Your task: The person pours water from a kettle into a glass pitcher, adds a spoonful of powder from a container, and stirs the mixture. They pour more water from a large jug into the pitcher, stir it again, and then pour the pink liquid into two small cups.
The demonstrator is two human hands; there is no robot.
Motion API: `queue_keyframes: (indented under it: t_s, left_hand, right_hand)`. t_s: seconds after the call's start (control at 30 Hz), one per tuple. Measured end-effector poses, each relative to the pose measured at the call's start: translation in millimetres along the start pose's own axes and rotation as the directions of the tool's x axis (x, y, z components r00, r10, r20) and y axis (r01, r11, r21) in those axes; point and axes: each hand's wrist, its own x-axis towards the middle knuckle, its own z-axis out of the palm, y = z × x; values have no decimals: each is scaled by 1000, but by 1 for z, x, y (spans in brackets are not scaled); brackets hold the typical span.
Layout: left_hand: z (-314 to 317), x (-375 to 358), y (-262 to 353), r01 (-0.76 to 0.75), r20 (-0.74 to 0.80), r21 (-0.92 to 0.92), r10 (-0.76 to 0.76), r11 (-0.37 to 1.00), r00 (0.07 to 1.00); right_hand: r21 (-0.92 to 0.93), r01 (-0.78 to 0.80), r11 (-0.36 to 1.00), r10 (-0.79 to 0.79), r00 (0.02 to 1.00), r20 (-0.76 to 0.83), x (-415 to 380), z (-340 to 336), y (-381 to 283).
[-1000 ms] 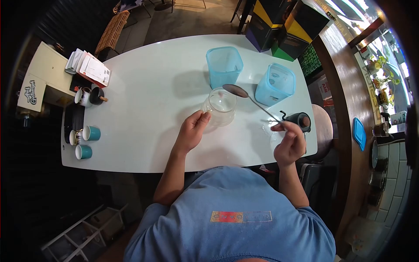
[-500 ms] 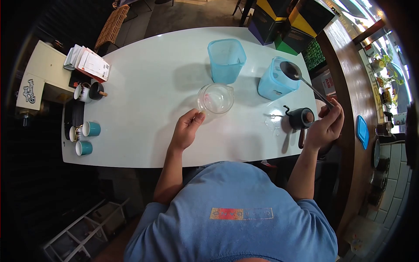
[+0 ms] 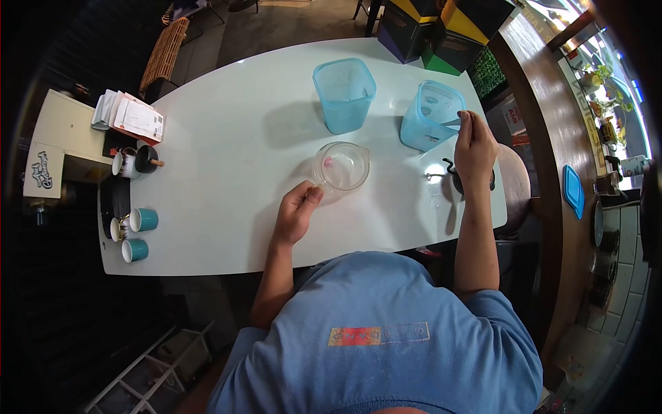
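In the head view my left hand (image 3: 298,214) is closed around the handle of a clear glass measuring jug (image 3: 347,168) with faint red markings; no contents show inside it. My right hand (image 3: 476,148) pinches the handle of a long-handled ladle (image 3: 449,123) at the rim of the right-hand blue plastic container (image 3: 418,127). The ladle's bowl is down inside that container, and I cannot make it out clearly. A second blue container (image 3: 345,103) stands beyond the jug. Partly hidden behind my right forearm is a small black kettle (image 3: 457,182).
Spilled liquid (image 3: 436,176) glints on the white table (image 3: 227,179) beside the kettle. Teal cups (image 3: 144,219) and a paper stack (image 3: 138,117) line the left edge. Dark boxes (image 3: 452,48) stand at the far right. A blue lid (image 3: 573,192) lies on the wooden counter (image 3: 534,117).
My right hand has swung forward and left, lowering the ladle from above the right container's rim into it. My left hand still grips the jug, which sits slightly nearer me in view.
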Motion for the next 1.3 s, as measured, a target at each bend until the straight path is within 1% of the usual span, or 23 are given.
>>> queue_keyframes:
  t_s: [0.07,0.13,0.27,0.33,0.37,0.43,0.47,0.57,0.67,0.73,0.77,0.83,0.87,0.9,1.0,1.03,1.1,1.17,1.23,1.3]
  left_hand:
    - [-1,-1,0,3,6,0,-3,1000,1000]
    - [0,-1,0,27,6,12,-28,1000,1000]
    - [0,0,-1,28,-3,15,-28,999,1000]
    - [-1,1,-2,27,5,20,-27,999,1000]
    - [-1,1,-3,26,4,20,-26,999,1000]
    - [-2,2,-5,19,3,29,-19,999,1000]
    - [-2,2,-5,19,4,29,-19,999,1000]
    - [-1,3,-4,22,1,38,-22,999,1000]
    - [0,4,-1,19,2,47,-19,999,1000]
    - [-1,5,-2,23,-3,49,-23,999,1000]
    - [-1,5,-2,22,-3,50,-22,999,1000]
    - [0,5,-3,33,-11,50,-33,998,999]
    - [0,6,-3,34,-10,49,-33,998,999]
    - [0,6,-3,20,-13,59,-19,998,1000]
    - [1,7,-4,6,-17,64,-5,998,1000]
    - [2,8,-4,6,-19,59,-5,998,1000]
    - [2,8,-5,16,-21,64,-15,998,1000]
    - [3,8,-6,25,-22,69,-23,997,999]
    - [3,9,-7,35,-19,51,-34,998,999]
    - [5,9,-5,40,-23,43,-39,998,999]
  right_hand:
    - [-12,26,1000,-26,1000,-1,3,2,-1]
    - [-43,1,999,0,999,37,7,2,-1]
    - [-40,-2,999,4,999,53,12,2,0]
    - [-77,-73,994,79,994,78,13,1,-1]
    - [-76,-72,995,77,994,79,14,1,-3]
    - [-91,-129,987,138,986,95,13,0,-6]
    - [-91,-129,987,138,986,95,13,0,-6]
    - [-67,-132,989,136,988,66,13,1,-2]
    - [-77,-174,982,176,984,19,15,-3,7]
    - [-56,-205,977,199,975,-97,16,-7,9]
    - [-56,-205,977,199,975,-97,16,-11,7]
    - [9,-270,963,269,953,-141,17,-19,3]
    - [93,-248,964,262,948,-182,17,-20,6]
    - [93,-249,964,262,947,-184,17,-22,7]
    - [220,-211,952,268,924,-273,19,-30,11]
    - [220,-211,952,268,924,-274,19,-31,12]
    - [247,-191,950,268,904,-334,18,-37,9]
    - [255,-185,949,265,906,-331,17,-39,10]
    - [341,-178,923,300,889,-347,16,-41,10]
    - [361,-181,915,310,888,-339,14,-44,9]
